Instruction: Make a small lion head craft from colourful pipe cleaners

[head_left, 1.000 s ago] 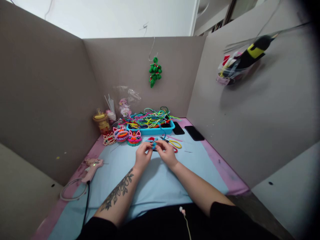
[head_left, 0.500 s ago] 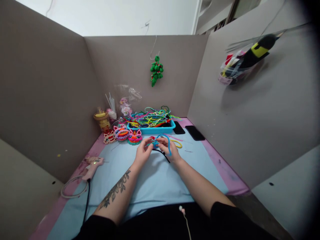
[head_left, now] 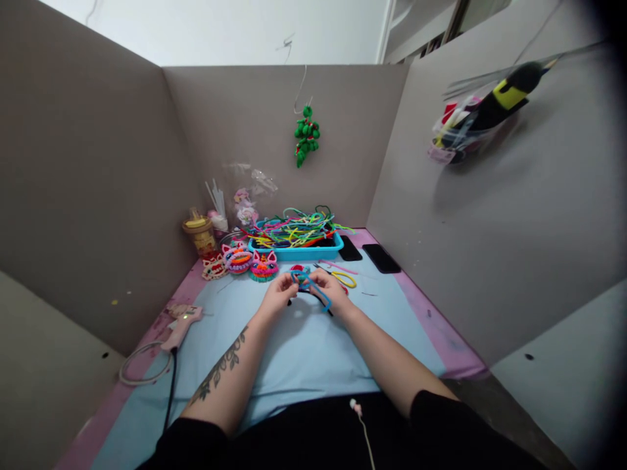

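Note:
A blue pipe cleaner (head_left: 319, 292) is bent between my two hands above the blue cloth. My left hand (head_left: 278, 295) pinches it at its curled end, fingers closed. On the other side my right hand (head_left: 332, 294) grips the same strand, whose free end hangs down in front of the fingers. A small red and teal piece (head_left: 298, 268) shows just behind the hands, partly hidden. Below them curves a thin black strip (head_left: 313, 295); whether it is held or lies on the cloth, I cannot tell. Scissors with yellow handles (head_left: 349, 281) lie beside my right hand.
Behind the hands stands a blue tray (head_left: 294, 254) heaped with pipe cleaners. Several finished animal-face pieces (head_left: 264, 266) sit left of it. Two dark phones (head_left: 381, 258) lie at right, a pink glue gun (head_left: 182, 328) at left. Grey panels (head_left: 284, 91) enclose the table.
The blue pipe cleaner's raised loop has come down and now stretches between my hands. My left hand has shifted slightly left, and more of the scissors shows.

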`<state>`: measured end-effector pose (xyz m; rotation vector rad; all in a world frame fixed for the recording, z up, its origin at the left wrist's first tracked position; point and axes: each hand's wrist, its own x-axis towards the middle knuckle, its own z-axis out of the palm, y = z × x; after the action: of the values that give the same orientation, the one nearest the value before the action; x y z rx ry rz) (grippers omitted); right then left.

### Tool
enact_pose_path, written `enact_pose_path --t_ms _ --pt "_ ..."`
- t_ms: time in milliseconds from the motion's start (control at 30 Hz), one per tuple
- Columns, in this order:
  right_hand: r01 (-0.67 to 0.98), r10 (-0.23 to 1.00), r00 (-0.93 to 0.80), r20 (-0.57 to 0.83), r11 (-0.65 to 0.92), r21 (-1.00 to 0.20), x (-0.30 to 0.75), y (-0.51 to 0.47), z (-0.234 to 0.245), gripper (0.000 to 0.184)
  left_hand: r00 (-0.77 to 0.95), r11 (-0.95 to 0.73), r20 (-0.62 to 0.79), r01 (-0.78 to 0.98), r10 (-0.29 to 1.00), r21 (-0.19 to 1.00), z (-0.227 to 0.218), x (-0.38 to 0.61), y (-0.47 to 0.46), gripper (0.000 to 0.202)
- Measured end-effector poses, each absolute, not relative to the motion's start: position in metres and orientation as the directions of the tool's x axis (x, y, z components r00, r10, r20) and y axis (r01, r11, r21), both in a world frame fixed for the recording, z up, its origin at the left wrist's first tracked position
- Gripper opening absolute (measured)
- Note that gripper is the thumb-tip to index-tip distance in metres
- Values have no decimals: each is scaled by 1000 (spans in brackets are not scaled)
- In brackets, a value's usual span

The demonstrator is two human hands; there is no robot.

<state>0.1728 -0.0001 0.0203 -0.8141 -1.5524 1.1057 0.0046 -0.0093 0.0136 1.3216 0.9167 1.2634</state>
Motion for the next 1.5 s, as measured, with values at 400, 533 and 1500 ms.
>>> enact_pose_path --t_ms 400,533,1500 --pt "-239 957 -178 227 182 -954 177 6 15 25 128 -34 81 -331 988 943 30 10 -18 25" --pt "-177 945 -200 260 226 -958 173 0 19 22 272 155 -43 -406 961 901 33 13 -25 35" --pt "-217 947 149 286 313 -924 180 15 14 23 -157 -230 441 675 884 701 44 -43 -11 32"
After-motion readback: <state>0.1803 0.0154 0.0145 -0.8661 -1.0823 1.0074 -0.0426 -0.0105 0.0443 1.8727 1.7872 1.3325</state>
